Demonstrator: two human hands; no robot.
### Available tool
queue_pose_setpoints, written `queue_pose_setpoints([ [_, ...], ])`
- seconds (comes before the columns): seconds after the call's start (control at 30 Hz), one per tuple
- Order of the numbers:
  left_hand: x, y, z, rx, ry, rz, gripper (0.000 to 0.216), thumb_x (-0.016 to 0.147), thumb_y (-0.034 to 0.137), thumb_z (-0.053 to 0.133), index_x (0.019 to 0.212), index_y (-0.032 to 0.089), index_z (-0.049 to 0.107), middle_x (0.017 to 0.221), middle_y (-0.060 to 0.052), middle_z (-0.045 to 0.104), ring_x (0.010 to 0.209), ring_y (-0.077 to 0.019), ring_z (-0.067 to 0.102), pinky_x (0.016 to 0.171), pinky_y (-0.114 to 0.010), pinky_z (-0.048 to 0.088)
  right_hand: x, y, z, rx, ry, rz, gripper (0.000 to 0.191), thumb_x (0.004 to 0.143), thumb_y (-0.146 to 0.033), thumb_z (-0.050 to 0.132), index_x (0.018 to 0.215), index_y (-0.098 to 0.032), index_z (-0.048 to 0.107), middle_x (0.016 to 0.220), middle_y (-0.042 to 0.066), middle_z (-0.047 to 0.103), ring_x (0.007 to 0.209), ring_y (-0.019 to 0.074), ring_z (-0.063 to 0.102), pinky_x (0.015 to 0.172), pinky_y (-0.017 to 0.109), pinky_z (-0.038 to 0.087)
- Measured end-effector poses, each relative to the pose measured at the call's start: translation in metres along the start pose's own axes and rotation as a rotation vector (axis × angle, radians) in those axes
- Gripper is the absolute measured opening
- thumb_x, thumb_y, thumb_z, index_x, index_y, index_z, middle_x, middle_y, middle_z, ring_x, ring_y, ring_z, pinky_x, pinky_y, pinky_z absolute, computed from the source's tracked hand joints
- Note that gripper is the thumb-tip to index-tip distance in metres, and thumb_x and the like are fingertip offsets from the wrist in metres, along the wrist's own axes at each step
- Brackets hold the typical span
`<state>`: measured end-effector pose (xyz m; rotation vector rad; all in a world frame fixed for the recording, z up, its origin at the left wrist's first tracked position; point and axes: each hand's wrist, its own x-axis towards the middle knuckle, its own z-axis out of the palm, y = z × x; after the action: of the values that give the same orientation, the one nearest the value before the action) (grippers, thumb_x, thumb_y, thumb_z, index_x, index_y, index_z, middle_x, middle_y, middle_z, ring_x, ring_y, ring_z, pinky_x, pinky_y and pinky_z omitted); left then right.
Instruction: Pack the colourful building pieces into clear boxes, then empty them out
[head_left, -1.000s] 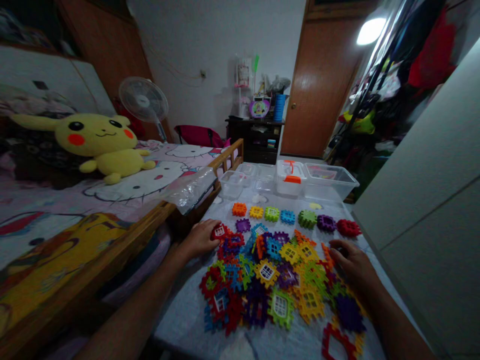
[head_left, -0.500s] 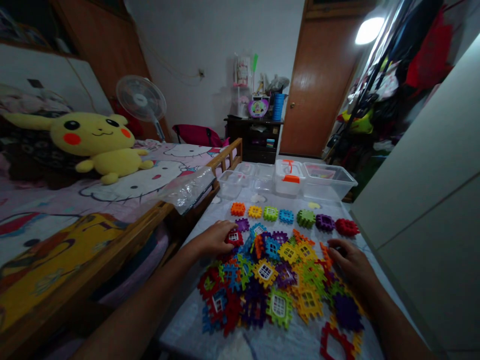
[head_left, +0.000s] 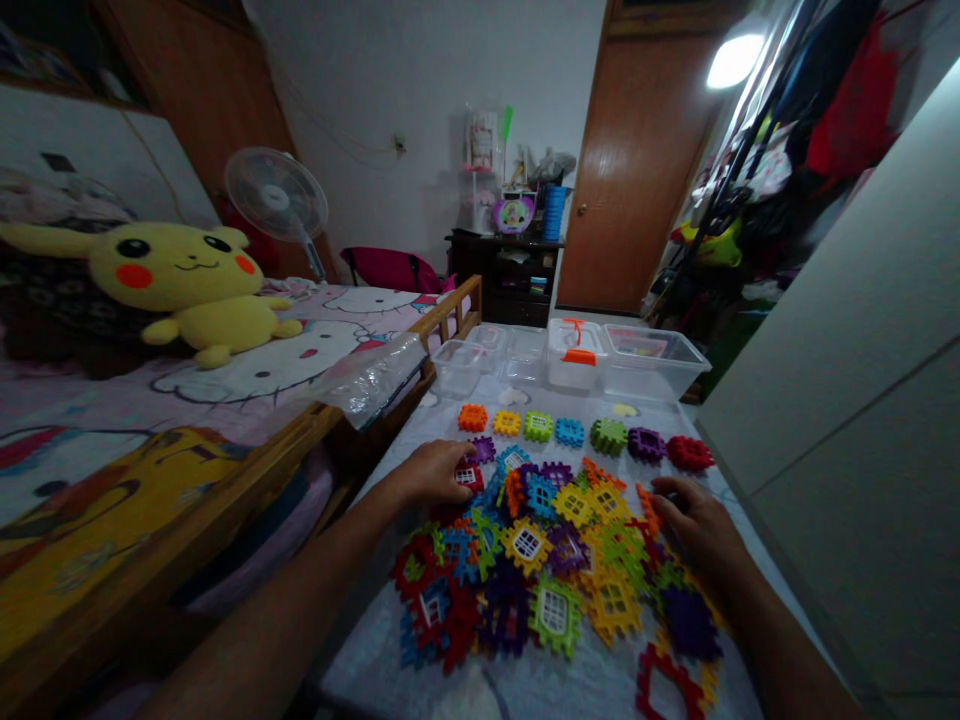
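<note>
A loose pile of toothed plastic building tiles in many colours lies on the table between my hands. My left hand (head_left: 441, 472) rests at the pile's left edge, fingers loosely bent and touching a red tile with a white window (head_left: 469, 478); a purple tile (head_left: 482, 449) is just beyond it. On the right side, my right hand (head_left: 694, 515) has thumb and fingers apart beside an orange tile (head_left: 647, 508). Neither hand visibly grips a tile. Nearer me are a green tile with a white window (head_left: 555, 612), a dark purple tile (head_left: 690, 622) and a red frame tile (head_left: 667, 684).
Behind the pile runs a row of stacked tiles by colour, from an orange stack (head_left: 472, 417) to a red stack (head_left: 689, 453). Farther back stand clear plastic bins (head_left: 654, 362) and a lidded box with orange clips (head_left: 576, 352). A wooden bed rail (head_left: 300, 440) borders the left side.
Both hands keep their places by the pile. The whole view has shifted slightly; no tile has visibly moved.
</note>
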<state>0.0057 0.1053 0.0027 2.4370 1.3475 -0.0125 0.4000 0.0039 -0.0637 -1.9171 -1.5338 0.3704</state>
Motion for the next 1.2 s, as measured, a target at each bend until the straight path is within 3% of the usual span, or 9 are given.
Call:
queue_pose_setpoints([
  [0.17,-0.005,-0.010,-0.004,-0.101,0.110,-0.002,0.062,0.063,0.028,0.066,0.124,0.018,0.057,0.110,-0.008,0.070,0.099,-0.0256,0.066,0.087,-0.031,0.049,0.001,0.002,0.001,-0.006,-0.002,-0.003,0.039,0.075,-0.050,0.054,0.092,-0.019,0.071,0.095,0.009,0.072,0.085,0.0250,0.066,0.076,0.034,0.050],
  [0.4,-0.009,-0.021,-0.005,-0.324,0.220,0.071,0.058,0.067,0.025,0.064,0.124,0.019,0.055,0.119,-0.008,0.066,0.107,-0.0227,0.063,0.095,-0.034,0.049,0.001,0.006,0.001,-0.005,-0.001,-0.013,0.038,0.075,-0.048,0.054,0.093,-0.019,0.070,0.097,0.010,0.072,0.084,0.0247,0.066,0.077,0.035,0.050],
  [0.53,-0.009,-0.005,-0.005,-0.372,0.231,0.127,0.058,0.068,0.025,0.064,0.125,0.020,0.055,0.126,-0.009,0.063,0.108,-0.0226,0.062,0.095,-0.035,0.049,0.001,0.006,0.002,0.004,0.001,-0.017,0.037,0.075,-0.047,0.054,0.093,-0.018,0.070,0.096,0.010,0.072,0.084,0.0246,0.066,0.077,0.035,0.050],
  [0.73,-0.014,0.036,-0.020,-0.377,0.215,0.161,0.061,0.068,0.025,0.066,0.127,0.020,0.053,0.120,-0.008,0.065,0.104,-0.0223,0.064,0.095,-0.037,0.050,0.002,-0.001,-0.003,-0.005,-0.029,-0.025,0.033,0.076,-0.042,0.054,0.092,-0.018,0.069,0.094,0.010,0.072,0.081,0.0242,0.067,0.074,0.036,0.052],
  [0.9,-0.010,0.061,-0.019,-0.392,0.189,0.272,0.065,0.067,0.024,0.068,0.130,0.020,0.051,0.122,-0.008,0.064,0.105,-0.0230,0.063,0.095,-0.040,0.050,0.004,-0.037,-0.015,-0.044,-0.019,-0.200,0.028,0.077,-0.036,0.053,0.092,-0.017,0.068,0.094,0.011,0.070,0.079,0.0232,0.064,0.077,0.042,0.052],
  [1.0,-0.005,0.074,-0.011,-0.376,0.193,0.324,0.066,0.067,0.024,0.069,0.130,0.021,0.051,0.124,-0.009,0.063,0.103,-0.0232,0.063,0.093,-0.039,0.051,-0.002,-0.073,-0.017,0.067,-0.151,-0.309,0.027,0.084,-0.034,0.053,0.104,-0.019,0.065,0.100,0.010,0.069,0.082,0.0202,0.063,0.076,0.039,0.054],
  [1.1,0.000,0.086,-0.003,-0.363,0.214,0.383,0.066,0.067,0.023,0.069,0.130,0.020,0.051,0.124,-0.010,0.062,0.104,-0.0238,0.063,0.092,-0.038,0.051,-0.011,-0.103,-0.009,0.285,-0.390,-0.337,0.052,0.084,-0.033,0.061,0.133,-0.022,0.048,0.115,0.010,0.066,0.090,0.0187,0.064,0.078,0.038,0.056],
  [1.2,0.002,0.095,0.003,-0.359,0.236,0.458,0.065,0.068,0.021,0.068,0.130,0.020,0.050,0.125,-0.009,0.061,0.109,-0.0244,0.061,0.095,-0.039,0.049,-0.019,-0.123,0.005,0.454,-0.538,-0.318,0.074,0.079,-0.030,0.069,0.145,-0.023,0.034,0.123,0.011,0.062,0.093,0.0185,0.064,0.080,0.037,0.056],
])
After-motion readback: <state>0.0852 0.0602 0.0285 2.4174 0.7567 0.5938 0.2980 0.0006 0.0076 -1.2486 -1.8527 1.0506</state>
